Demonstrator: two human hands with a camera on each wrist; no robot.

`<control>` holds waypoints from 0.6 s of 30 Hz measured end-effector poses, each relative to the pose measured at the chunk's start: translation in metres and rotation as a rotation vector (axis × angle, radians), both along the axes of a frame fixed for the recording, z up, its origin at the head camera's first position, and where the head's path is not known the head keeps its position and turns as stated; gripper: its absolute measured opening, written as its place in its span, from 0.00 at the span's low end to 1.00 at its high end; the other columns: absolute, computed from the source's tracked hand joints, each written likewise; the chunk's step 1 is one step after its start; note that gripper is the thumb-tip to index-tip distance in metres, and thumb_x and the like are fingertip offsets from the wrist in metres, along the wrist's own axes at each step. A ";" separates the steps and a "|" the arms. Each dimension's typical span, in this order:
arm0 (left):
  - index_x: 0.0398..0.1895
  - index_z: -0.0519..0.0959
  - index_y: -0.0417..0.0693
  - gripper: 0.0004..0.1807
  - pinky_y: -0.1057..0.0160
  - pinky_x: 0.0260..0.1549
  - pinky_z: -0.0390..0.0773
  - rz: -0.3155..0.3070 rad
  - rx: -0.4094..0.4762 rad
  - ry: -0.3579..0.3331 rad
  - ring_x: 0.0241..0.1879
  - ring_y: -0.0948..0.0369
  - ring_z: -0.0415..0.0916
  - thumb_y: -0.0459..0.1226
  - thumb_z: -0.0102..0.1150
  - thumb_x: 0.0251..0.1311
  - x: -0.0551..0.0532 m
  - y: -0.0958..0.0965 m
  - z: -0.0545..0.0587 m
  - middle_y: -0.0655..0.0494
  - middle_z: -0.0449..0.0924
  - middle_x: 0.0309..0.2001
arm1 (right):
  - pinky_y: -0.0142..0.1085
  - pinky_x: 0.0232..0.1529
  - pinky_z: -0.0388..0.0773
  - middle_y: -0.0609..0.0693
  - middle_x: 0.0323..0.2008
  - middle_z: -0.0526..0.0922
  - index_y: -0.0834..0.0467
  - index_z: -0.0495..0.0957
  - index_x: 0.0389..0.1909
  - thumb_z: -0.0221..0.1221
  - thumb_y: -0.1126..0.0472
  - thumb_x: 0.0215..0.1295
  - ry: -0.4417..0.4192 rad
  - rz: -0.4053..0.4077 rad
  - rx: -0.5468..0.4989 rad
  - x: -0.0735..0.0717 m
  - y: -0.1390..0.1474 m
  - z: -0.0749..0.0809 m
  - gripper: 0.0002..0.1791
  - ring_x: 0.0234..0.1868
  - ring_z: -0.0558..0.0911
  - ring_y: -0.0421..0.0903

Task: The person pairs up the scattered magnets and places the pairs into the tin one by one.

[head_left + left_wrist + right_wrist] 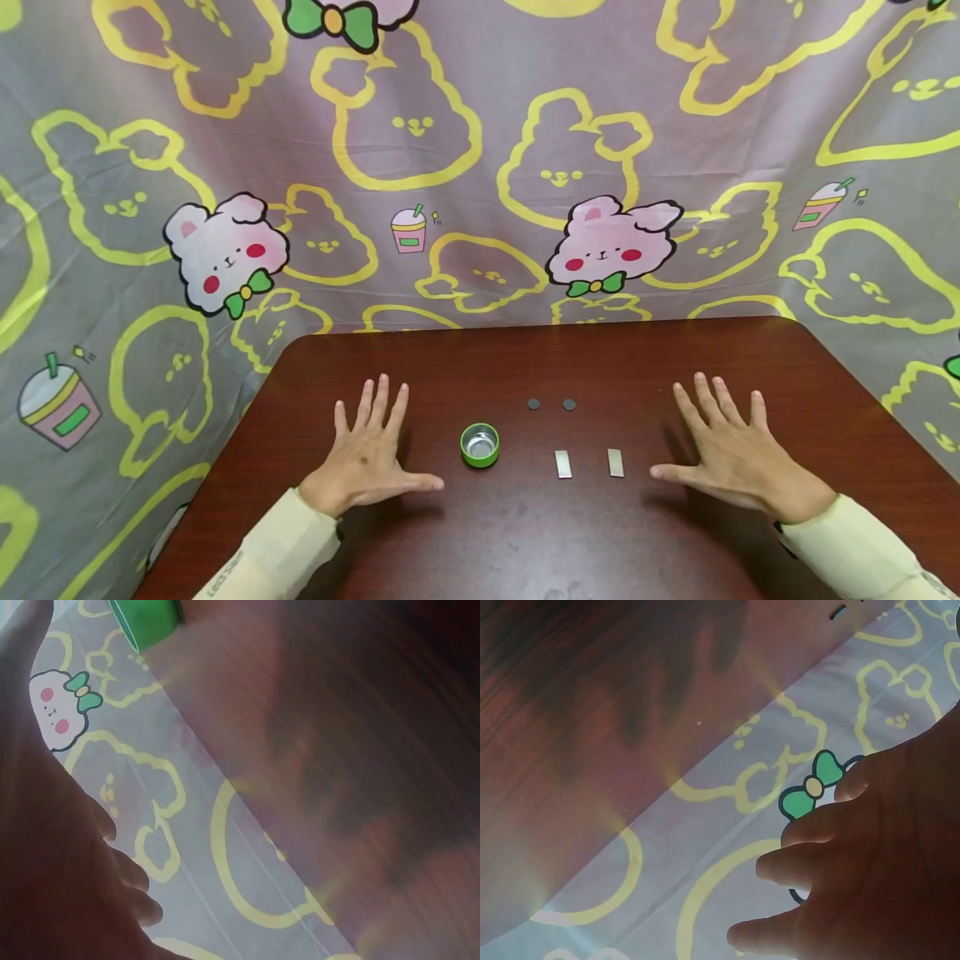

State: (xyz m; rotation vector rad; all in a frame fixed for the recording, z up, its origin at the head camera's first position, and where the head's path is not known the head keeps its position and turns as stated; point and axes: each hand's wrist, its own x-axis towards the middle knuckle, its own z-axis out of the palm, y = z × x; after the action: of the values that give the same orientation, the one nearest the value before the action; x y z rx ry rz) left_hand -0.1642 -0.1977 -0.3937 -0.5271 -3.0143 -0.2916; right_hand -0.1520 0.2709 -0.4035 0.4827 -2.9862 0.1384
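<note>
My left hand (365, 461) is spread over the left of the table with straight fingers, holding nothing. To its right stands a small round green tin (480, 446) with a silvery inside, its top uncovered. My right hand (742, 461), likewise spread and holding nothing, is over the table's right side. Between the tin and that hand lie two pale metal rectangular plates, a left plate (563, 464) and a right plate (616, 462). Behind them are two small dark discs, the left disc (533, 404) and the right disc (569, 405). The left wrist view catches part of the green tin (146, 621).
The dark red-brown wooden table (480, 358) has rounded far corners. A cloth curtain (480, 150) printed with yellow outlines and cartoon heads hangs behind it and along both sides.
</note>
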 end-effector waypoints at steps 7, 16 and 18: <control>0.80 0.45 0.40 0.76 0.24 0.64 0.35 -0.024 0.004 -0.009 0.76 0.38 0.32 0.77 0.63 0.36 -0.002 0.007 -0.001 0.35 0.34 0.78 | 0.76 0.62 0.37 0.75 0.74 0.48 0.69 0.51 0.76 0.59 0.24 0.55 0.001 0.022 -0.006 -0.001 -0.003 -0.001 0.64 0.73 0.49 0.73; 0.80 0.42 0.42 0.76 0.26 0.65 0.36 -0.055 -0.005 -0.043 0.77 0.40 0.29 0.78 0.61 0.37 -0.006 0.019 -0.004 0.37 0.30 0.79 | 0.75 0.63 0.37 0.73 0.75 0.46 0.69 0.48 0.77 0.59 0.25 0.55 -0.016 0.045 -0.029 -0.001 -0.006 -0.002 0.65 0.75 0.49 0.70; 0.80 0.41 0.42 0.76 0.26 0.65 0.35 -0.067 0.012 -0.050 0.77 0.40 0.29 0.77 0.63 0.37 -0.007 0.022 -0.004 0.37 0.30 0.79 | 0.75 0.63 0.37 0.72 0.75 0.46 0.69 0.47 0.77 0.59 0.26 0.56 -0.021 0.053 -0.033 0.000 -0.007 -0.003 0.65 0.75 0.49 0.70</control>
State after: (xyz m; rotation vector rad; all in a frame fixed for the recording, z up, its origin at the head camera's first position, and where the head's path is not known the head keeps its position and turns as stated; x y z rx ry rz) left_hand -0.1711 -0.1758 -0.3975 -0.6297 -3.0453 -0.3317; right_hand -0.1525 0.2640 -0.4061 0.5602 -2.9874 0.1979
